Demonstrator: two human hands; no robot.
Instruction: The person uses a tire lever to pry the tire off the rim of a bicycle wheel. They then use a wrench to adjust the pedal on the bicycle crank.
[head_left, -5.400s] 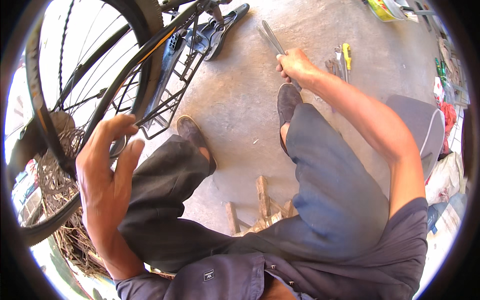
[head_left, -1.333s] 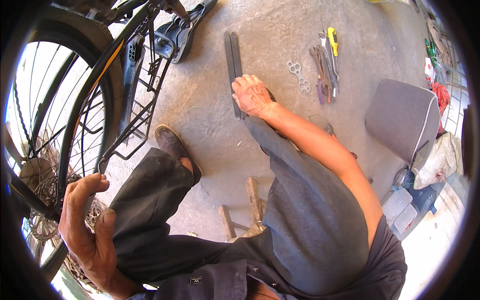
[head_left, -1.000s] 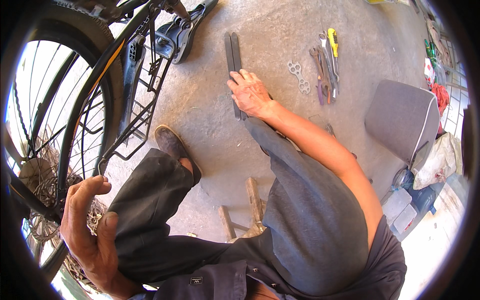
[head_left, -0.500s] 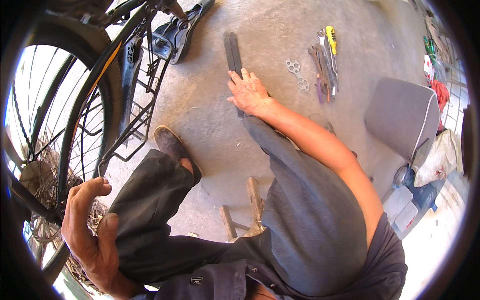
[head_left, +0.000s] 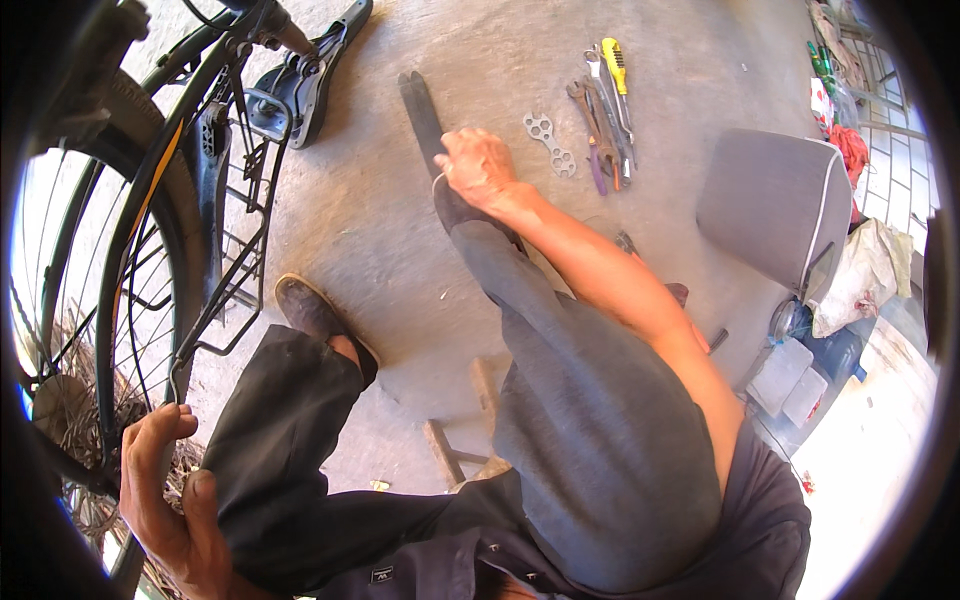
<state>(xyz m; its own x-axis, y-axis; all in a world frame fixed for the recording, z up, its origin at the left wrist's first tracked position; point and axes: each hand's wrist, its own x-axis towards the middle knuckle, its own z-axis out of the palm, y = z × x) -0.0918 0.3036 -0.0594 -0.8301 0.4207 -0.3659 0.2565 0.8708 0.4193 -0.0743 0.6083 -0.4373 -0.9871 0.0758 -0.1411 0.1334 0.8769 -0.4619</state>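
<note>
Dark flat metal bars (head_left: 420, 112) under curled right hand (head_left: 478, 168); left hand (head_left: 165, 495) grips bike tyre (head_left: 120, 300).

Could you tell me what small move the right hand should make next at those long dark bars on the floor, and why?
Probably close the right hand around the near end of the long dark bars. It lies over that end on the concrete floor with no firm grip showing, while the left hand steadies the bicycle wheel.

Long dark tyre levers (head_left: 420, 110) on concrete
</note>
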